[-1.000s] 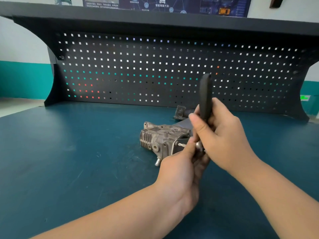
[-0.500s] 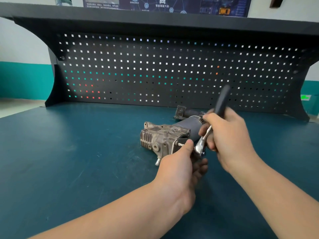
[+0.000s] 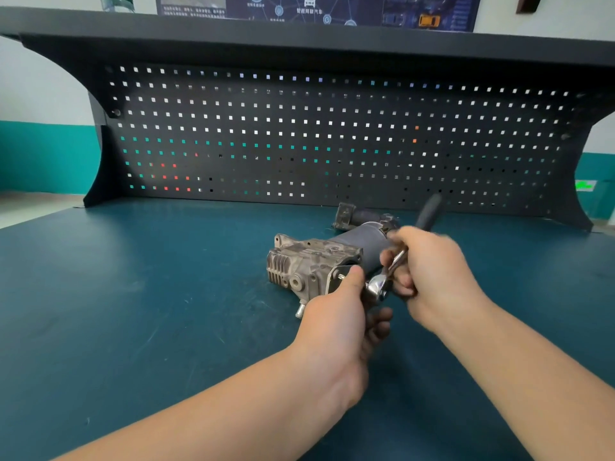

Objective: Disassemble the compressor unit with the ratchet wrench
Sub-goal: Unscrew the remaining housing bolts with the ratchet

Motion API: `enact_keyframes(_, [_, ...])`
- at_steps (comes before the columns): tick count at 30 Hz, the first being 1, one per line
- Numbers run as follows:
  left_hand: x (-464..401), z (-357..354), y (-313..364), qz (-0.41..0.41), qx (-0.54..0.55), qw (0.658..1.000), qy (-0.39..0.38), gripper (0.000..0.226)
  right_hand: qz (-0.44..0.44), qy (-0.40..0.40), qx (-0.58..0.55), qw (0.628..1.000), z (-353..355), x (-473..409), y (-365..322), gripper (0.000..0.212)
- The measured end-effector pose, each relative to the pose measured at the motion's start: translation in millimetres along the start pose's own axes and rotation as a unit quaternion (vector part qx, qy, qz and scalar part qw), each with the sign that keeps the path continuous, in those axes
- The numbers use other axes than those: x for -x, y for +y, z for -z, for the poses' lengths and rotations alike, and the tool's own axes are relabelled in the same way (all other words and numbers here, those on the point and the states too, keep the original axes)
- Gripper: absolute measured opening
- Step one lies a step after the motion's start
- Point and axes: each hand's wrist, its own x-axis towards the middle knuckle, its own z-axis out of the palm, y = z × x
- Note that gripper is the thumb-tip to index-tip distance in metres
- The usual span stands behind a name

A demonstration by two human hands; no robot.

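The compressor unit, a dirty cast-metal body with cooling fins and a dark grey cylinder behind it, lies on the blue-green bench top. My left hand grips its near end, thumb on the end plate beside a small bolt. The ratchet wrench has its chrome head at that end plate, and its black handle points up and to the right, blurred. My right hand is wrapped round the wrench shaft just above the head. Whatever the wrench head sits on is hidden by my left hand.
The bench top stretches wide to the left and right of the unit. A black perforated back panel with a shelf on top closes the far side. A small dark bracket lies behind the cylinder.
The wrench handle has swung from upright down toward the right, carried by my right hand. My left hand and the compressor have stayed in place.
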Motion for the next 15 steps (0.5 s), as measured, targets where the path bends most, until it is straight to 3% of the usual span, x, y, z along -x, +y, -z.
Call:
enact_keyframes(3, [-1.9, -0.5, -1.5, -0.003, -0.009, 1.000, -0.001, 0.028, -0.174, -0.018, -0.088, 0.981, 5.9, -2.6, 7.5, 0.020])
enact_keyframes(6, [-2.9, -0.5, 0.4, -0.005, -0.004, 1.000, 0.004, 0.027, -0.161, -0.014, -0.084, 0.983, 2.2, -3.7, 7.2, 0.017])
enact_keyframes(8, [-2.1, -0.9, 1.2, -0.004, 0.005, 1.000, 0.001, 0.024, -0.046, 0.000, -0.053, 0.998, -1.1, -2.4, 3.2, 0.010])
enact_keyframes(10, [-0.5, -1.4, 0.4, 0.003, 0.005, 1.000, -0.012, 0.022, 0.131, -0.034, 0.034, 0.990, -3.2, 5.4, -1.1, 0.007])
enact_keyframes(13, [1.7, 0.2, -0.8, 0.016, 0.001, 0.999, -0.047, 0.021, 0.376, -0.097, 0.209, 0.897, -3.7, 20.4, -0.6, 0.013])
enact_keyframes(15, [2.5, 1.6, -0.9, 0.019, -0.006, 0.998, -0.066, 0.022, 0.440, -0.117, 0.290, 0.841, -3.0, 24.5, 1.6, 0.008])
